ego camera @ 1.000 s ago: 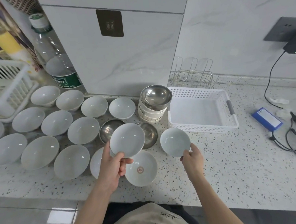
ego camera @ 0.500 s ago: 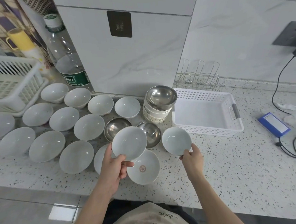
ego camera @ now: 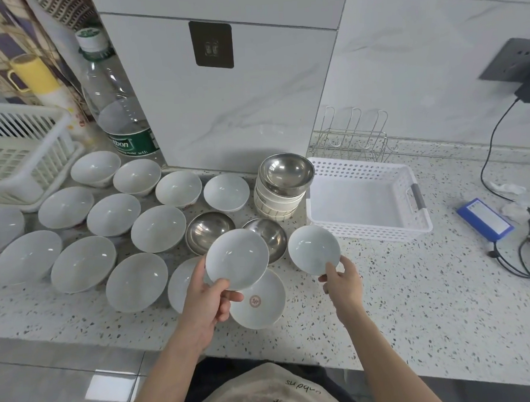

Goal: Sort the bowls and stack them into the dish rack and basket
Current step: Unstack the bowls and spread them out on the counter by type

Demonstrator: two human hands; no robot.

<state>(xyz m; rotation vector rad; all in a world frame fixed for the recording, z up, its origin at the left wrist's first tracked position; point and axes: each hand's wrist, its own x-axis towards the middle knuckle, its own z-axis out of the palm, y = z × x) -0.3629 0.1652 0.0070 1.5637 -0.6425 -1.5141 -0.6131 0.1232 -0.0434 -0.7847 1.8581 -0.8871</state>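
Speckled counter (ego camera: 416,300): bowls are unmoved since before, one pale bowl (ego camera: 236,258) pinched in the left hand (ego camera: 206,299), another small bowl (ego camera: 314,249) in the right hand (ego camera: 341,281); basket (ego camera: 418,223) not yet loaded.

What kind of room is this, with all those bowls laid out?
Most likely a home kitchen: a speckled stone countertop against marble-look wall tiles, many white ceramic bowls spread out, and a wire dish rack behind a white perforated plastic basket.

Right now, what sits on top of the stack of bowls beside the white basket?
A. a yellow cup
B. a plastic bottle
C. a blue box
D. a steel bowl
D: a shiny steel bowl tops the stack of bowls left of the white basket.
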